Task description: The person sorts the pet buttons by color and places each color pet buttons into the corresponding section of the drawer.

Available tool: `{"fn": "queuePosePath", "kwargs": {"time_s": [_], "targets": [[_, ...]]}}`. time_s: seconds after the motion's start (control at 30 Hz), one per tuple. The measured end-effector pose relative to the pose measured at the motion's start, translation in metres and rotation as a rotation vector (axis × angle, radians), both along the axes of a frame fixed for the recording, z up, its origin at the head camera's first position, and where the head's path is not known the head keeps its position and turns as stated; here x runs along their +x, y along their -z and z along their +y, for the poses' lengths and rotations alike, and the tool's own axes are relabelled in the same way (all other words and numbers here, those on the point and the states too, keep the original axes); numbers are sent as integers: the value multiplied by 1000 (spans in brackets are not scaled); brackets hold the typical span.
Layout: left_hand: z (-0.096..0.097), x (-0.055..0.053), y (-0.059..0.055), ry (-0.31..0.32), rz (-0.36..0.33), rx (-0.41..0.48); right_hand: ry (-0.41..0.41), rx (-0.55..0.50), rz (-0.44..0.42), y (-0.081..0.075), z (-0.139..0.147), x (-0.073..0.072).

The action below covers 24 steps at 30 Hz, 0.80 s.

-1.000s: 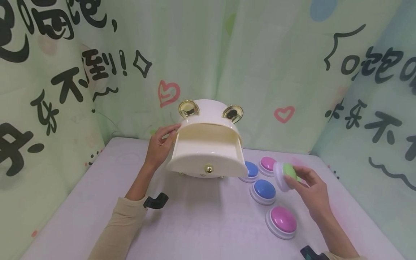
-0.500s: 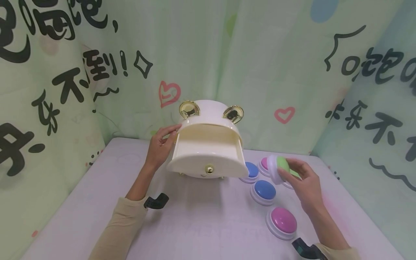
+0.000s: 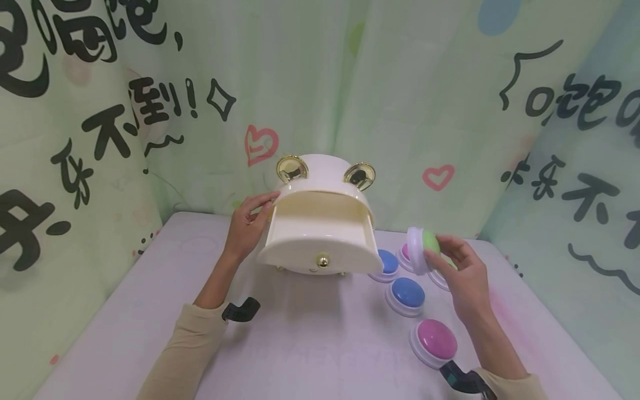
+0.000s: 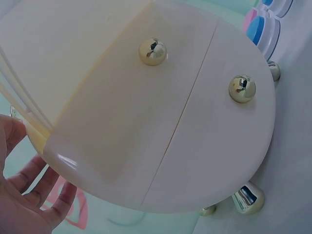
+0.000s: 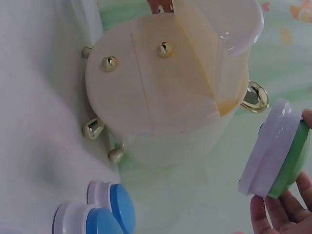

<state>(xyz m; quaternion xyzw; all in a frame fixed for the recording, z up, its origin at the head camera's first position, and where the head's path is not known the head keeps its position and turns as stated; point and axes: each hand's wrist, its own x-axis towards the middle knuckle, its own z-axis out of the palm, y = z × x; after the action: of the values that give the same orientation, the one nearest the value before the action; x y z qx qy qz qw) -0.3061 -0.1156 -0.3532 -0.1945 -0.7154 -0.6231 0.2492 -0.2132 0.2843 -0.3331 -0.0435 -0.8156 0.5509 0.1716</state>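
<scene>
While my right hand [image 3: 466, 273] pinches the green-topped button [image 3: 426, 244], tilted on edge, right of the pulled-out drawer [image 3: 295, 251], my left hand [image 3: 247, 220] touches the white case [image 3: 326, 171], fingers spread; insufficient pinch force could drop the button.

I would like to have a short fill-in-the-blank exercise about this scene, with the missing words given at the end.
1. The right hand holds the raised button, which is white and ____.
2. The left hand touches the white cabinet, whose open upper drawer has a knob coloured ____.
3. On the table, the number of visible blue-topped buttons is ____.
4. The front button, nearest to the head camera, is white and ____.

Missing words: green; gold; two; pink.
</scene>
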Motion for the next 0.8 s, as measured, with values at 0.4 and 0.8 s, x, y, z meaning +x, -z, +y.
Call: {"fn": "queuePosePath", "kwargs": {"time_s": [0.4,0.8], "targets": [[0,0,-1,-5,-6,-6,-70,-243,114,-16,-17,5],[-1,1,0,-6,-16,-9,-134,-332,206,-29,-41,8]]}}
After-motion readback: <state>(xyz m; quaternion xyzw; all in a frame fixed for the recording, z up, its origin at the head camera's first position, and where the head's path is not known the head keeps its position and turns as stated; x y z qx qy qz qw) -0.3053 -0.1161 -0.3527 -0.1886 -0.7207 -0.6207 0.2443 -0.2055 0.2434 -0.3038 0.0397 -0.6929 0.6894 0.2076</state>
